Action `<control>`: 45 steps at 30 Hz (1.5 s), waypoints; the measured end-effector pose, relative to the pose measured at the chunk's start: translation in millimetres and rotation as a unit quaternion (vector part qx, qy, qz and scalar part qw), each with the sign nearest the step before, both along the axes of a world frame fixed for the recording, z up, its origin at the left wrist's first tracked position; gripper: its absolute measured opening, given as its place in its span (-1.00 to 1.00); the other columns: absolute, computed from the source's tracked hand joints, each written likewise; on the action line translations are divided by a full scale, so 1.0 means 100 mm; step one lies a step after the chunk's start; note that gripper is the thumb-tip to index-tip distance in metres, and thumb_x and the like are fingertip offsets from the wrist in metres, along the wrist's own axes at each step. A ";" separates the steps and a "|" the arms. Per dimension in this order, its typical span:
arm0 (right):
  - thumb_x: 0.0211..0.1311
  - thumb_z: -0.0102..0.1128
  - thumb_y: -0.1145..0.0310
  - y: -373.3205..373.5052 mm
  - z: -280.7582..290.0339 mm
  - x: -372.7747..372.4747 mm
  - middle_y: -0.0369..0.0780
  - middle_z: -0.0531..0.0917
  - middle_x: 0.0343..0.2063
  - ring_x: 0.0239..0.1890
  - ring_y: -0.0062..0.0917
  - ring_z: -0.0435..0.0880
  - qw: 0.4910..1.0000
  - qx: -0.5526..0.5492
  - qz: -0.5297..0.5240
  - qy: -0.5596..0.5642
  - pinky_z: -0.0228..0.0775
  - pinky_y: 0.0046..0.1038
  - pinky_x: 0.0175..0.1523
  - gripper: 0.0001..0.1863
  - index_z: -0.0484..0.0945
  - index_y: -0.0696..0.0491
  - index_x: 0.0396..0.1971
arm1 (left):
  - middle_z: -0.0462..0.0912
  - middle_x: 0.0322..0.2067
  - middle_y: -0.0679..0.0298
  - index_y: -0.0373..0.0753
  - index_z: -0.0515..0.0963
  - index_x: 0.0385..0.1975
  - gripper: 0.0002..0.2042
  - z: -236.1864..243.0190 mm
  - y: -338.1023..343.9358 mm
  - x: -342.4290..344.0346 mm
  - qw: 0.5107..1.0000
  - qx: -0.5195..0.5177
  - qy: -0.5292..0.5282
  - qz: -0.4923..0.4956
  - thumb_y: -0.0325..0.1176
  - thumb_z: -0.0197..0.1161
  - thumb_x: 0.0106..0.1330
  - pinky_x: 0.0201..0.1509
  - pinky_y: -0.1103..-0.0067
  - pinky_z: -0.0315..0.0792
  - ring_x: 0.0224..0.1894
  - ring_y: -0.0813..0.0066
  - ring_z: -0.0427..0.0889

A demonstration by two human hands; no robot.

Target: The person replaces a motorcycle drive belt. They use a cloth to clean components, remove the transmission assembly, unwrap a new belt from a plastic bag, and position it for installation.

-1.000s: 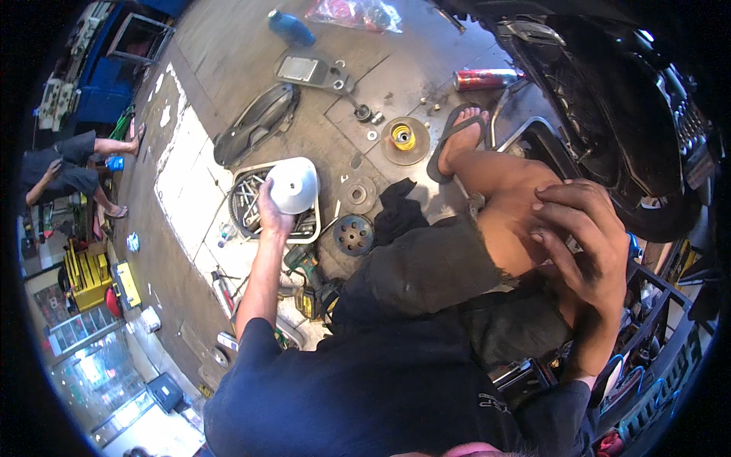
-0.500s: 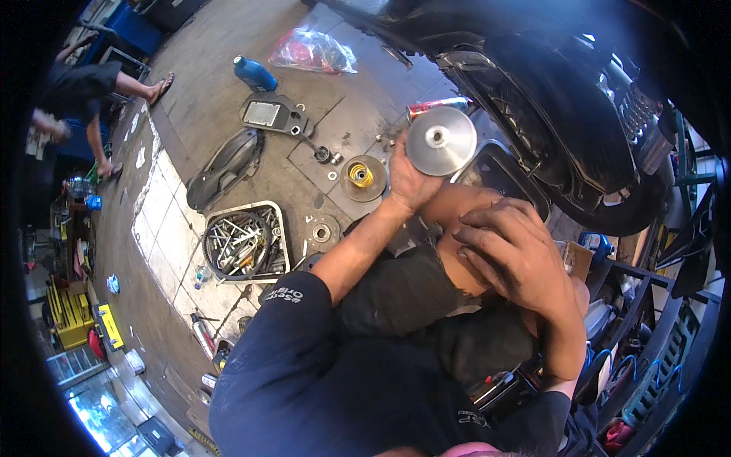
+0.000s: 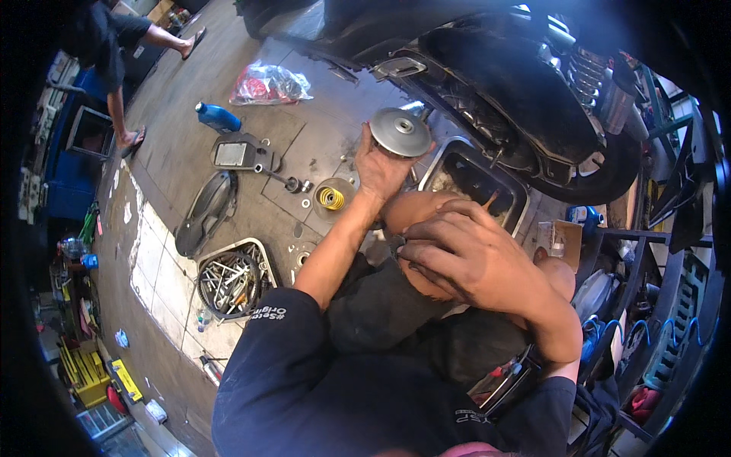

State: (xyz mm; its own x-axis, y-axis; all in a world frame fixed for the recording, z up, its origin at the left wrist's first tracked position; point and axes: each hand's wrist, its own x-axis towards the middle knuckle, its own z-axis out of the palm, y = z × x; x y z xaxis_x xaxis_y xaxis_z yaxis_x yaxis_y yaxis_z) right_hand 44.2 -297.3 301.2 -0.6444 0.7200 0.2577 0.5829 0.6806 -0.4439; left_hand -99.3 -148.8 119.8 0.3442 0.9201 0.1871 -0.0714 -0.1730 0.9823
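Head view, left hand: upper middle of the frame, it holds the metal disc from below.
Right hand: centre, apart from the left, bent over the knee; if it grips something, I cannot tell.
Disc's risk: a loose hold could let it slip and strike the black tray nearby.

smooth satin metal disc, crinkly glossy clear plastic bag, smooth blue plastic bottle, glossy yellow spring, shiny metal tools, matt dark cloth shorts, matt cardboard box
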 end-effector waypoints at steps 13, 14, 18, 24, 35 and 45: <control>0.13 0.26 0.35 -0.05 -0.01 0.07 -0.23 0.65 -0.09 0.02 -0.31 0.63 0.999 0.035 -0.012 -0.007 0.38 -0.20 0.27 -0.67 0.64 0.03 -0.06 | 0.49 0.13 0.07 -0.25 0.39 0.18 -0.60 -0.87 1.01 0.70 0.800 -0.306 -0.516 -0.032 -0.11 0.07 0.52 0.44 0.08 0.25 0.23 0.09 0.43; 0.13 0.26 0.35 -0.06 -0.02 0.10 -0.23 0.65 -0.09 0.02 -0.31 0.63 0.999 0.035 -0.019 -0.009 0.38 -0.20 0.27 -0.67 0.64 0.03 -0.06 | 0.49 0.13 0.07 -0.25 0.39 0.18 -0.60 -0.93 1.10 0.81 0.799 -0.309 -0.515 -0.038 -0.11 0.07 0.52 0.44 0.08 0.25 0.23 0.09 0.43; 0.18 0.25 0.33 -0.09 0.00 0.06 -0.25 0.65 -0.11 0.00 -0.37 0.64 0.999 0.046 -0.005 -0.014 0.41 -0.23 0.25 -0.71 0.64 0.03 -0.09 | 0.51 0.20 0.33 0.07 0.27 0.29 -0.53 -1.25 1.59 0.73 0.815 -0.299 -0.496 0.024 -0.28 0.24 0.44 0.26 0.08 0.41 0.21 0.25 0.51; 0.17 0.22 0.33 -0.12 0.00 0.10 -0.27 0.65 -0.09 0.01 -0.42 0.63 0.999 0.050 -0.005 -0.011 0.43 -0.27 0.24 -0.71 0.63 0.01 -0.09 | 0.59 0.11 0.25 0.04 0.27 0.30 -0.49 -1.41 1.90 0.88 0.827 -0.293 -0.479 -0.013 -0.42 0.26 0.40 0.17 0.26 0.51 0.12 0.32 0.62; 0.12 0.13 0.38 -0.16 -0.01 0.10 -0.26 0.65 -0.03 0.03 -0.41 0.62 0.998 0.048 0.013 -0.045 0.42 -0.28 0.26 -0.64 0.62 0.01 -0.05 | 0.41 0.25 0.02 -0.20 0.20 0.36 -0.36 -1.49 1.81 0.88 0.951 -0.161 -0.259 0.049 -0.19 0.27 0.33 0.34 0.17 0.40 0.30 0.06 0.42; 0.13 0.13 0.38 -0.14 0.04 0.05 -0.26 0.64 -0.03 0.05 -0.41 0.61 0.998 0.018 0.030 -0.047 0.40 -0.28 0.28 -0.64 0.60 0.02 -0.04 | 0.49 0.19 -0.03 -0.37 0.08 0.36 -0.01 -1.56 1.95 0.71 0.980 0.070 0.130 0.132 -0.21 0.64 0.02 0.37 0.40 0.32 0.30 0.15 0.42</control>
